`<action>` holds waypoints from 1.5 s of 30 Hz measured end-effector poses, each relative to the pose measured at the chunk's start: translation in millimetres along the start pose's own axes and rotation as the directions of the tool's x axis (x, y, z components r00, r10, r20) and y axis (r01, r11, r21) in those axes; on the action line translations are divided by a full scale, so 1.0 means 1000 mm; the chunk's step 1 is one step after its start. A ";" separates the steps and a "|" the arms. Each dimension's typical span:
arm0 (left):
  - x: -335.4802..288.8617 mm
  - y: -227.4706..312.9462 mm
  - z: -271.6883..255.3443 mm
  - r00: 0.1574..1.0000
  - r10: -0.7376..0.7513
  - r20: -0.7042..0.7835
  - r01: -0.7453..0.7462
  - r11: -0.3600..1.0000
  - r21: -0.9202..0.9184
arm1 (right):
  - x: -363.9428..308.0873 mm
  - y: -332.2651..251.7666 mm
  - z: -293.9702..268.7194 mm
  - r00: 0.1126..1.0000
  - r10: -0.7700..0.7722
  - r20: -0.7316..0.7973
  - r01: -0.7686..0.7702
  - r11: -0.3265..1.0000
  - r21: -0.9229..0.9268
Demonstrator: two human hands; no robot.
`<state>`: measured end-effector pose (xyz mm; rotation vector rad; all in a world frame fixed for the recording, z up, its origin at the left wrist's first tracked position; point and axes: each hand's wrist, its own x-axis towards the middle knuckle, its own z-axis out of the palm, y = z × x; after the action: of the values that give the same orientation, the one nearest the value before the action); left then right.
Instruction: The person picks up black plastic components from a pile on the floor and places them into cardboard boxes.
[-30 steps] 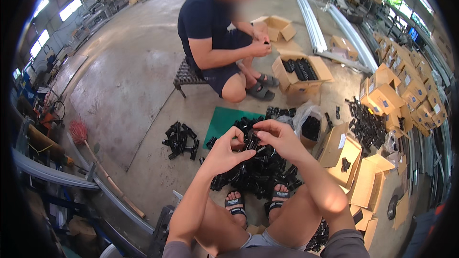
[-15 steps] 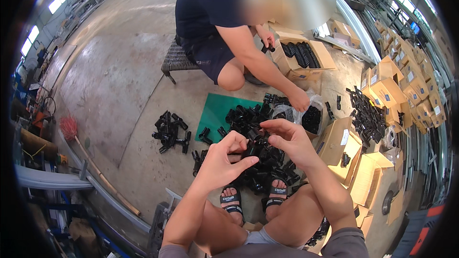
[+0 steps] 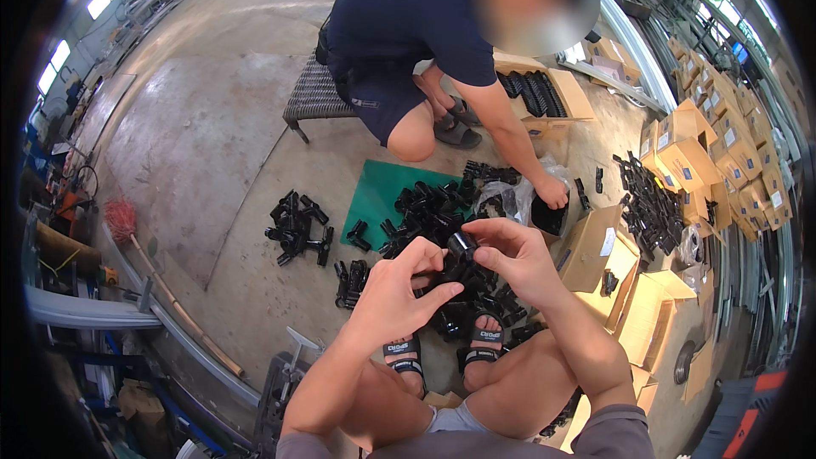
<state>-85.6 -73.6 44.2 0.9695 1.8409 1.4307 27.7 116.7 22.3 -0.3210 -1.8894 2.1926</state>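
In front of my knees, my right hand (image 3: 514,262) pinches a short black tubular fitting (image 3: 461,246) between thumb and fingers. My left hand (image 3: 406,287) is curled beside it, with its thumb stretched toward the right. Dark parts behind the left fingers blend together, so what they grip cannot be made out. Below both hands lies a heap of black fittings (image 3: 425,206), partly covering a green mat (image 3: 367,195) and reaching my sandals.
Opposite me, a co-worker (image 3: 399,25) on a woven stool (image 3: 314,98) reaches into a bag-lined box (image 3: 557,178). Smaller fitting piles lie at left (image 3: 297,225) and right (image 3: 653,204). Open cartons (image 3: 650,310) stand right; a broom (image 3: 183,314) lies left.
The black fitting in my right hand shows more plainly, turned upward. The co-worker has leaned rightward, their reaching hand now lower in the box and their other hand out of sight.
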 end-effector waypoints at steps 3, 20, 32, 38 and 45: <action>0.002 -0.006 0.005 1.000 0.010 0.008 -0.010 1.000 -0.013 | -0.004 0.001 -0.003 1.000 0.007 -0.007 -0.007 1.000 0.003; 0.011 -0.033 0.025 0.990 -0.039 -0.139 -0.007 0.948 -0.317 | 0.014 0.003 -0.006 0.991 0.088 -0.101 -0.075 0.989 0.128; 0.011 -0.030 0.016 0.984 -0.180 -0.017 0.153 0.877 -0.455 | 0.013 0.007 -0.006 0.988 0.102 -0.114 -0.086 0.987 0.139; 0.015 -0.038 0.013 0.969 -0.247 0.008 0.214 0.821 -0.529 | 0.010 0.010 -0.007 0.986 0.122 -0.115 -0.110 0.989 0.103; 0.011 -0.036 0.027 0.976 -0.193 -0.100 0.125 0.876 -0.465 | 0.011 0.010 -0.004 0.982 0.072 -0.172 -0.065 0.997 0.047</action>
<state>-76.4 -55.8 2.7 0.4772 1.5271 1.7565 18.2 122.2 12.2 -0.5582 -1.7625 2.1648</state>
